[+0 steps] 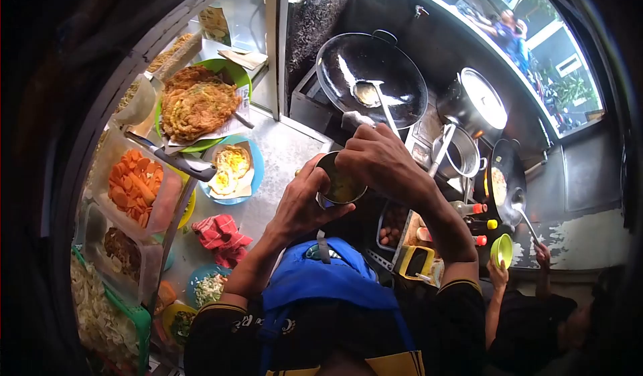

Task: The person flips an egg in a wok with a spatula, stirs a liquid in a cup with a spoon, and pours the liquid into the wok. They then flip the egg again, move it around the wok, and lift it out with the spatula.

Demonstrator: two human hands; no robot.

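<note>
My left hand (pixel 303 200) is wrapped around a metal cup (pixel 343 187) in front of my chest, its mouth tilted up towards me. There is something yellowish inside the cup, too dim to name. My right hand (pixel 380 154) is closed over the cup's far right rim, fingertips reaching down at its mouth. What those fingers hold, if anything, is hidden. Just beyond my right hand are a white cloth-like piece (pixel 356 120) and a large black wok (pixel 338 61). A ladle (pixel 386 108) rests in the wok with its bowl in some liquid.
On the left counter are a green plate of fried omelettes (pixel 194 105), a blue plate with fried eggs (pixel 231 168), a knife (pixel 194 167), a carrot tub (pixel 137 185) and a red cloth (pixel 222 239). Pots (pixel 474 98) stand right; a co-worker's hand holds a green bowl (pixel 501 251).
</note>
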